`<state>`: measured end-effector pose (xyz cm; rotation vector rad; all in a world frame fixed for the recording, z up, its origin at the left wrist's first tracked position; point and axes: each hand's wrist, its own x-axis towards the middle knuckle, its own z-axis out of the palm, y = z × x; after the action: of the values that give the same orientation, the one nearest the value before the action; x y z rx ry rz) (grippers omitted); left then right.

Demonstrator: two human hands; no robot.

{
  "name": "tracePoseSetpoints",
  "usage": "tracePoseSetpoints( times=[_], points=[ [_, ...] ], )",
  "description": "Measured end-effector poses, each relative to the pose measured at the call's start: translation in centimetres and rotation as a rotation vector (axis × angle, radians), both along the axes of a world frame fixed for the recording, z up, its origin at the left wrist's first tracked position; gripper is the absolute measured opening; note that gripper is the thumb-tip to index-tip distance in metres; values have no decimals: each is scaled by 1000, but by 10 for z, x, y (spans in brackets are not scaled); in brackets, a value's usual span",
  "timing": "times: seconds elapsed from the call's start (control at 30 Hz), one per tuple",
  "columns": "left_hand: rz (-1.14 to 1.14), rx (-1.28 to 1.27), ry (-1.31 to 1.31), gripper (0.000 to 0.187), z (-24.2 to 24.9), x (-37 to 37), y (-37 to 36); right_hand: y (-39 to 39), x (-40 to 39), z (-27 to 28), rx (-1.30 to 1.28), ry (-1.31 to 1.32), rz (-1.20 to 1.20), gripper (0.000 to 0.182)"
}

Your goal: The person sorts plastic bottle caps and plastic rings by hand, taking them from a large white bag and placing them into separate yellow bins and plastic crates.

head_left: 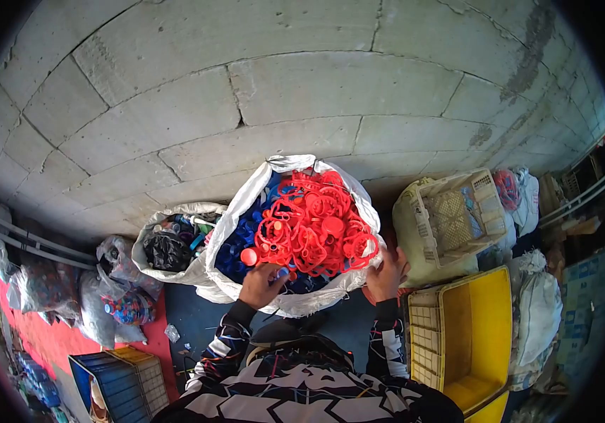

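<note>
A white woven sack [219, 236] stands before me, full of red plastic rings [309, 229] and caps, with blue plastic caps [237, 247] on its left side. My left hand [261, 286] is over the sack's front edge, its thumb and fingers closed round a small blue bottle cap [283, 271]. A round red cap [249, 256] lies just above that hand. At the sack's right rim, my right hand [385, 275] is closed on the white fabric; part of its grip is hidden.
A smaller sack [148, 264] with mixed plastic adjoins on the left. To the right are a cream crate [426, 218] on a stuffed sack and a yellow crate [482, 338]. Filled clear bags [98, 307] and a blue crate [115, 388] stand left. A block wall [302, 92] rises behind.
</note>
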<state>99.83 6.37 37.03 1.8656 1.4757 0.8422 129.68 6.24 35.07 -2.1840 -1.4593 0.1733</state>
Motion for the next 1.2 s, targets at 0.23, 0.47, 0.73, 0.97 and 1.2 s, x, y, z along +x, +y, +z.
tracePoseSetpoints(
  times=[0.23, 0.47, 0.73, 0.97, 1.2],
  points=[
    [335, -26, 203, 29, -26, -61, 12, 30, -12, 25, 222, 81, 223, 45],
    [327, -179, 184, 39, -39, -91, 16, 55, -98, 10, 240, 272, 656, 30],
    [338, -97, 210, 40, -56, -106, 17, 84, -238, -14, 40, -7, 1132, 40],
    [506, -195, 224, 44, -62, -116, 18, 86, -239, -45, -39, -222, 1159, 44],
    [551, 36, 198, 51, -68, -115, 37, 76, -218, -32, -96, -283, 1042, 48]
  ],
)
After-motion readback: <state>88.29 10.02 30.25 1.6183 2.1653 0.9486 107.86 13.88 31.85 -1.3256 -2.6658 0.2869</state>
